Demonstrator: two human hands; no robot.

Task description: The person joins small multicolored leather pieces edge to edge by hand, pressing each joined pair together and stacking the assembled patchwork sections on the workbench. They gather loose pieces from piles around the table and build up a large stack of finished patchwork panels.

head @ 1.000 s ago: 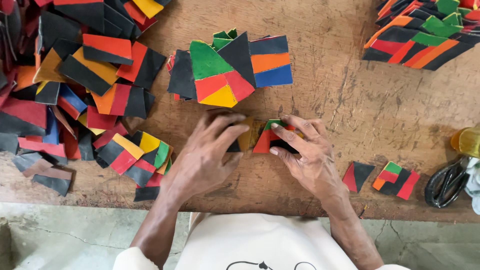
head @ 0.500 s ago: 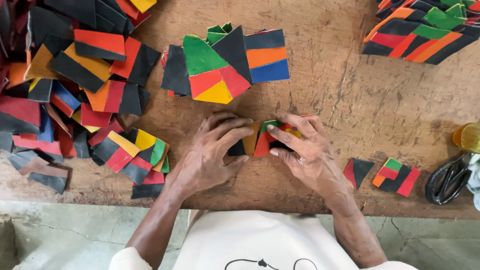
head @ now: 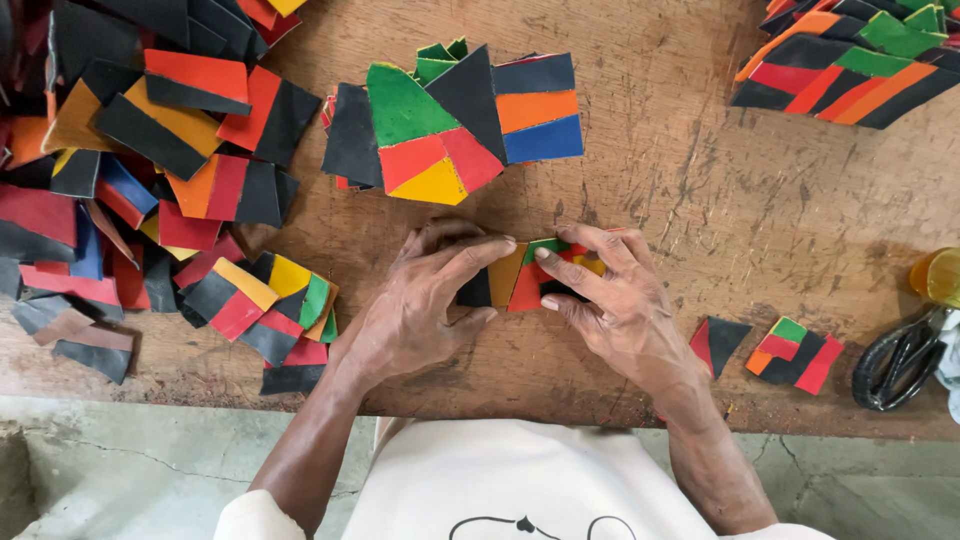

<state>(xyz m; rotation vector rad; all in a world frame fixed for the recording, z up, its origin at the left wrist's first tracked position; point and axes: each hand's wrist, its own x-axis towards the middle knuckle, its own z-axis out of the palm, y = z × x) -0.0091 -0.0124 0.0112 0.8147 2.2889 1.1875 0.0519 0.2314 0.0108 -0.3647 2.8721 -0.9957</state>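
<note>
Both hands flat on wooden table point(head: 700, 180), fingers pressing, not pinching, a small multicolour patchwork piece point(head: 528, 275) btwn them. Left hand point(head: 420, 310) covers its black end; right hand point(head: 615, 305) hides far edge. Stack of colour pieces point(head: 450, 125) just beyond fingertips. Loose heap point(head: 130, 170) left of grip. Scissors point(head: 895, 362) far right, partly cut off; yellow object point(head: 940, 277) at frame edge, can't tell what.

Two hands, left point(head: 425, 305) and right point(head: 615, 305), rest on one patchwork piece point(head: 527, 275). One stack point(head: 455, 125) lies beyond them, one big heap point(head: 140, 170) to their left, one pile point(head: 850, 60) far right. Two small pieces point(head: 720, 340) point(head: 795, 355) and one pair of scissors point(head: 895, 360) lie right of them.
</note>
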